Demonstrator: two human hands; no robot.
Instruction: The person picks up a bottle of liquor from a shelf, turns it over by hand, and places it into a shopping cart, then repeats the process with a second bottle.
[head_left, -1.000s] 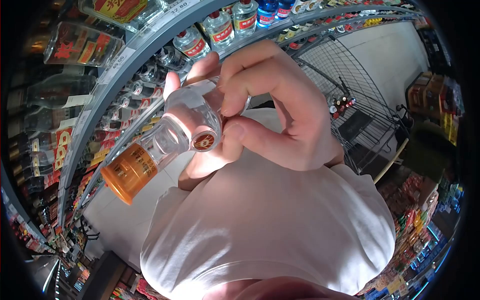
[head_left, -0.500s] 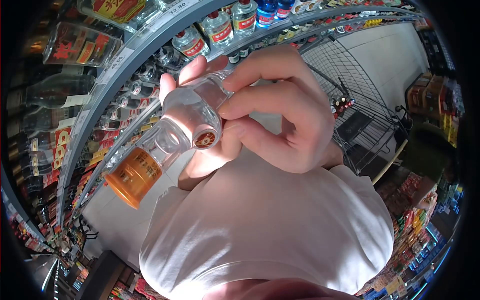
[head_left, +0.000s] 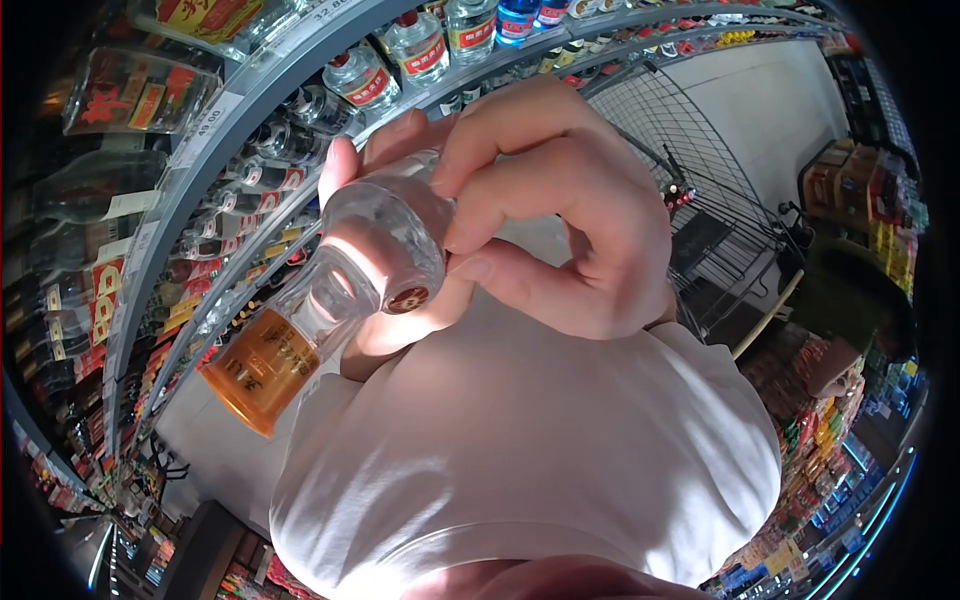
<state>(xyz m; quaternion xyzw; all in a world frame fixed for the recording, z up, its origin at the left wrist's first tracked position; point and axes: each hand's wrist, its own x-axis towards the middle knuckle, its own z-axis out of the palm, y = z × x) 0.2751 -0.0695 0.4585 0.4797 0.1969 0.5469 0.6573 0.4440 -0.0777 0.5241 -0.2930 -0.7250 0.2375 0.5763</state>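
Note:
A clear glass bottle (head_left: pixel 385 235) with a translucent orange cap (head_left: pixel 262 370) is held in front of my chest. It is tilted, the cap pointing down to the left. Low on its shoulder shows a small round brown-red emblem (head_left: pixel 407 299). My left hand (head_left: pixel 405 138) wraps round the bottle from behind, with fingertips above it and its palm mostly hidden by the glass. On the other side, the curled fingers and thumb of my right hand (head_left: pixel 590 225) close on the bottle's edge.
Shelves of bottles curve along the left and top, with a grey price rail (head_left: pixel 190 165) and red-labelled bottles (head_left: pixel 362 80). A wire shopping cart (head_left: pixel 690 150) stands at the upper right. Beyond it are stacked boxes (head_left: pixel 850 185); packaged goods (head_left: pixel 800 480) fill the lower right.
The bottle has turned a little about its length, so the emblem shows more edge-on. Its cap has shifted slightly down and left. Both hands keep their hold, and the view has shifted slightly.

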